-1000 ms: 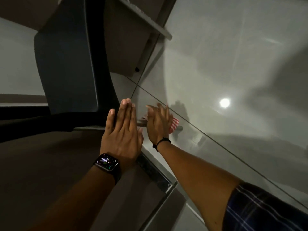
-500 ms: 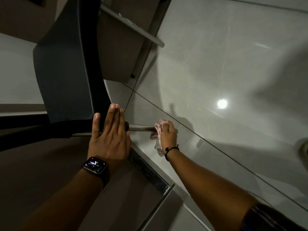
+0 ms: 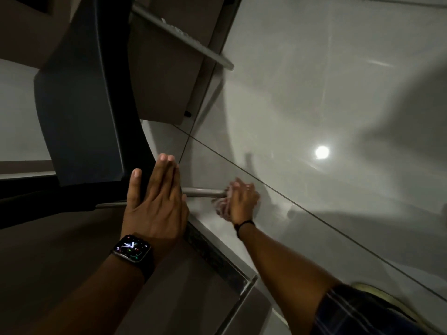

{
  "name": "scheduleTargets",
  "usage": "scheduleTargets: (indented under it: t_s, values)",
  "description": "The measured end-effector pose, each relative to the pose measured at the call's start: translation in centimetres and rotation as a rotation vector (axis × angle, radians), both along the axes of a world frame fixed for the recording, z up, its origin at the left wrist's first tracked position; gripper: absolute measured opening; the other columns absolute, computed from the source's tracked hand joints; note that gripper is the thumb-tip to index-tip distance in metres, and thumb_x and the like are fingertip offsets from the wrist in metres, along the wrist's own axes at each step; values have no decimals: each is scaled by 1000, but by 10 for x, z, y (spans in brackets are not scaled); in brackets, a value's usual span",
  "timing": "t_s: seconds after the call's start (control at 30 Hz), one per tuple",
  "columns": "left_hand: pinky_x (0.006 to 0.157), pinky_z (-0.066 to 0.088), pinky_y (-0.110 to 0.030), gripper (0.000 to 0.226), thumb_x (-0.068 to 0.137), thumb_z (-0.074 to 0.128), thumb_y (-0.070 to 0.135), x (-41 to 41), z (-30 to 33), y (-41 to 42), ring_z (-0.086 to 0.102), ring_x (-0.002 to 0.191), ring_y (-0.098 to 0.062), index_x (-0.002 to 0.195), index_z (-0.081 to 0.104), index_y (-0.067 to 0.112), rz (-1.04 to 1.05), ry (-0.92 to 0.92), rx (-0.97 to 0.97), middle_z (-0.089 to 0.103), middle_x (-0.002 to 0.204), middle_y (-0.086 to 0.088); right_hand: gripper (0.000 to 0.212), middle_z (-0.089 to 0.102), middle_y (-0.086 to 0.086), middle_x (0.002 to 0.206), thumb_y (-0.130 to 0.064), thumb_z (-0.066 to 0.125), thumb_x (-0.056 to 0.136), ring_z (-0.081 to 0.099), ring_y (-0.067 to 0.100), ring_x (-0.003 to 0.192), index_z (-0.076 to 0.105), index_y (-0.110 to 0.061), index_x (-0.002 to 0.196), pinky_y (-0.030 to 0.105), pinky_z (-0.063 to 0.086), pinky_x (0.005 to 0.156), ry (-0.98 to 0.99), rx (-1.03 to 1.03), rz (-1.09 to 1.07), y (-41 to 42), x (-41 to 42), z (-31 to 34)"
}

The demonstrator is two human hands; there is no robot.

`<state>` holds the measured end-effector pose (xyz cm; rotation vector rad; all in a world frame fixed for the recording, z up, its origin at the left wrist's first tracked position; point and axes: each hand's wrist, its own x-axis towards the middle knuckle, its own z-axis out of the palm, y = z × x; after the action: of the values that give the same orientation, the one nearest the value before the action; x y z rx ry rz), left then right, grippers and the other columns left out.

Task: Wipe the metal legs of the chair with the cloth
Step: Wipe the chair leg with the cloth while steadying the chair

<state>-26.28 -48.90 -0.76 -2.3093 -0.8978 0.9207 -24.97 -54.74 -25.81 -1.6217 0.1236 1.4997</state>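
At floor level, near the middle of the view: a metal chair leg (image 3: pixel 204 192), running roughly level across the frame from the dark chair (image 3: pixel 79 112) toward the pale tiled floor (image 3: pixel 314 93). Wrapped about its far end, a pinkish cloth (image 3: pixel 221 206), bunched and blurred. Right hand (image 3: pixel 243 201) curled shut over that cloth and the leg, fingers closed round both; exact grip hard to read through the blur. Left hand (image 3: pixel 154 204) flat and fully open, fingers straight and together, pressed against the dark edge of the chair, holding nothing, probably bracing it. Second metal leg (image 3: pixel 183 37) higher up, bare, with no cloth near it; likely not yet wiped.

Risks from here, as a judgement only:
- Cloth slipping off the tip of the leg, given a grip so close to the end and loose folds hanging below the palm.
- Chair sliding on the glossy floor, with only a flat palm against it and no real hold.
- Patches missed, given the dim light and the hidden far side of the leg.
- Wristwatch (image 3: pixel 131 249) knocking the chair frame if the bracing palm shifts.
- Knuckles scraping the floor close under the leg.
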Motion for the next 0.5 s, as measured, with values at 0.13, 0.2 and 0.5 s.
scheduleTargets:
  t_s: [0.13, 0.2, 0.5]
  values:
    - [127, -3, -46, 66, 102, 32, 38, -4, -6, 2, 12, 162, -24, 158, 37, 3, -19, 10, -57, 30, 171, -13, 29, 48, 31, 87, -17, 36, 111, 50, 27, 50, 52, -3, 92, 24, 41, 46, 396, -47, -399, 4, 6, -14]
    - [121, 8, -50, 66, 104, 27, 41, -2, -10, 1, 19, 161, -25, 158, 37, 5, 11, 7, -61, 31, 170, -11, 31, 51, 26, 94, -14, 40, 112, 58, 28, 62, 59, -12, 87, 41, 55, 52, 335, -43, -458, 10, -3, 2]
    - [122, -6, -46, 72, 102, -2, 43, 8, -13, -6, 1, 163, -24, 165, 6, 11, 159, -47, -132, 5, 176, -8, 53, 42, 4, 172, -45, 28, 115, 33, 11, 163, 41, -21, 161, 40, 22, 139, -362, 529, -68, 12, -48, 91]
